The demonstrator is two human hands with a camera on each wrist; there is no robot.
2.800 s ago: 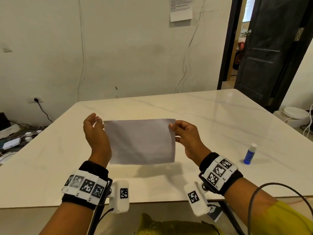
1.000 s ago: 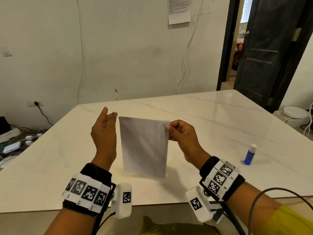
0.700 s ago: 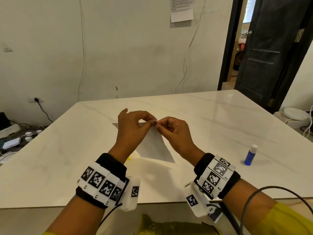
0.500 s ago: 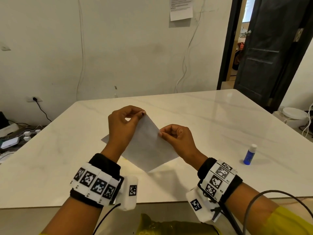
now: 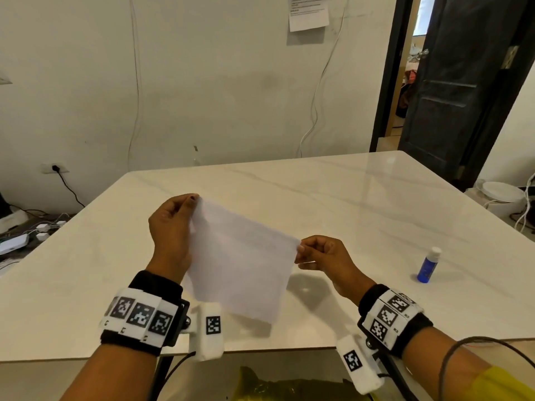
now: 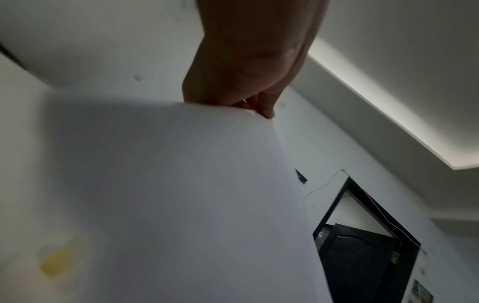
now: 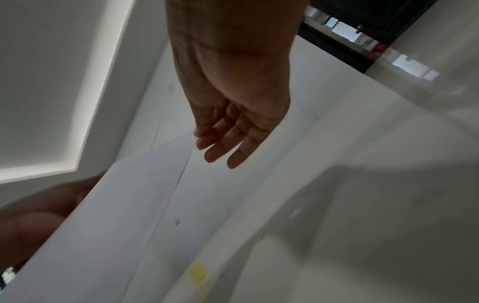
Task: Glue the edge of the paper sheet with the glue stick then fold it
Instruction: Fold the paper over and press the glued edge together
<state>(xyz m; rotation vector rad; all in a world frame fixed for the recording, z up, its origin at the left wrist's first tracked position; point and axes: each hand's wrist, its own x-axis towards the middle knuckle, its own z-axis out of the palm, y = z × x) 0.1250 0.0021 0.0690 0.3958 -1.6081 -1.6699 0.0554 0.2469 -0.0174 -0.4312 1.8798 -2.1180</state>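
Observation:
A white paper sheet (image 5: 240,261) hangs tilted in the air above the near part of the marble table (image 5: 333,198). My left hand (image 5: 170,224) pinches its upper left corner, and my right hand (image 5: 321,256) pinches its right corner lower down. The sheet (image 6: 181,194) fills most of the left wrist view, under my left hand (image 6: 249,61). In the right wrist view my right hand (image 7: 228,102) holds the sheet (image 7: 129,215) with its other fingers (image 7: 220,151) straight. A blue glue stick (image 5: 428,264) with a white cap stands upright on the table, to the right of both hands.
A dark door (image 5: 457,82) stands open at the back right. A white round object (image 5: 503,195) with cables sits on the floor to the right. Power strips and chargers (image 5: 26,233) lie on the floor to the left. The wall (image 5: 202,82) rises behind the table's far edge.
My hands brought the sheet's corners together, then drew apart again. The sheet turned from upright to tilted, with my left hand now higher and my right hand lower. The glue stick has not moved.

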